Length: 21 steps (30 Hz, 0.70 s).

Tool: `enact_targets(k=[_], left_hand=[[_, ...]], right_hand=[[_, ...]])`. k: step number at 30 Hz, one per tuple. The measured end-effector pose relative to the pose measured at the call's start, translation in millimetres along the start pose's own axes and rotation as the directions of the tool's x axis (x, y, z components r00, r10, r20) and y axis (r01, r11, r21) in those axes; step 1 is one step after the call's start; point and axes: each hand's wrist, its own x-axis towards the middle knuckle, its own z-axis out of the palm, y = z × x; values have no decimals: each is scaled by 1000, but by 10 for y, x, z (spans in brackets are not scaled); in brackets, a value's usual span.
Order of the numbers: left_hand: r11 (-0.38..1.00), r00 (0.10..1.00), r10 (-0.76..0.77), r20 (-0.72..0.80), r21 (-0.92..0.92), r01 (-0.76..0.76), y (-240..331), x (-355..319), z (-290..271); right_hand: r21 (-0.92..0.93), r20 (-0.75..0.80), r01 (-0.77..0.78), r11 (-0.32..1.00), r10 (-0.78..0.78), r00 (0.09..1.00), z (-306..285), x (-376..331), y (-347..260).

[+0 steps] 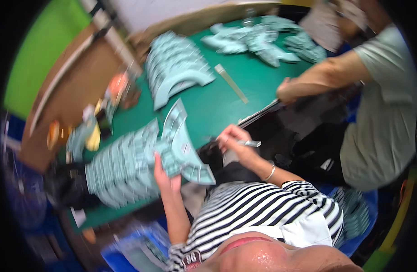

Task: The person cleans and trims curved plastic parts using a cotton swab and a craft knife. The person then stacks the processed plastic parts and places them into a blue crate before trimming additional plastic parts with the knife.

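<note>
My left hand (167,177) grips the edge of a pale teal, curved, collar-like piece (183,145). Its thumb lies on top, while the other fingers are mostly hidden beneath. The piece has stitched seams and a small round mark at its middle. Against it, to the left, lies a long row of overlapping teal pieces (122,165). My right hand (238,143) is apart from the piece, at the table's near edge, with fingers curled around a slim silvery tool (253,143). One end of the tool sticks out beside the palm; motion blurs its kind.
On the green table (199,109) are another teal stack (176,68), a loose teal heap (258,38) and a flat, pale strip (231,84). A co-worker's arm (326,75) reaches over the right edge. Blue bins (113,254) stand below. Blurred small items (93,122) line the left side.
</note>
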Motion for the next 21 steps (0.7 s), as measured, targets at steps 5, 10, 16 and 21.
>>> enact_targets(k=[5,10,16,21], left_hand=[[996,993,89,-71,10,-88,192,212,29],[996,995,84,-44,15,-84,288,155,4],[999,1000,17,-24,37,-16,193,74,-100],[991,990,-136,21,1,136,63,-21,-165]], right_hand=[[-88,127,327,941,-315,941,78,282,-448],[-100,281,403,910,-363,889,188,237,-369],[-102,405,258,961,-197,893,273,65,-154],[-138,421,234,963,-157,894,207,-12,-134]])
